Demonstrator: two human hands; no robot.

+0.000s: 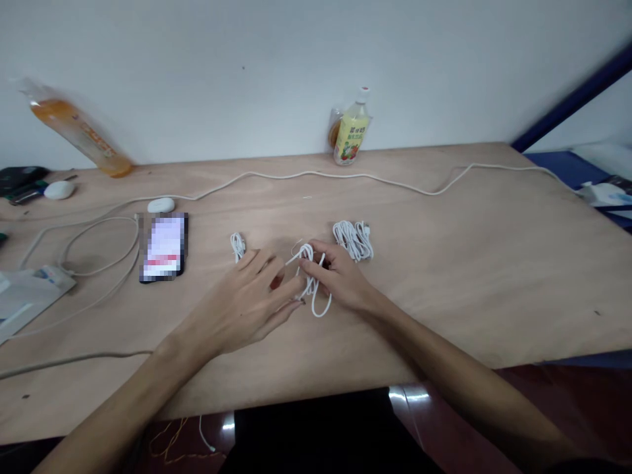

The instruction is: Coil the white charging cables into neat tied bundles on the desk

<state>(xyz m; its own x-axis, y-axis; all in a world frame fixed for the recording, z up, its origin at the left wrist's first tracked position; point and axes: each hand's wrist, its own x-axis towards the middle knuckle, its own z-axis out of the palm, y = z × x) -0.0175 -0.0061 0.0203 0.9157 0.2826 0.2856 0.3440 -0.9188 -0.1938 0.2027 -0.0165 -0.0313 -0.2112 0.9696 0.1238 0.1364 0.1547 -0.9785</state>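
A white cable, gathered into loops, is held above the table, with one loop hanging down. My right hand is closed on it, thumb pressed over the loops. From the other side, the curled fingers of my left hand are closed at the cable's strands; their exact grip is partly hidden. Just beyond the left hand lies a small coiled white cable with a metal plug end. A larger bundle of coiled white cables rests behind my right hand.
A phone and a white oval case lie left. An orange drink bottle and a yellow drink bottle stand by the wall. A long cord crosses the wooden table. A tiny wire tie lies mid-table.
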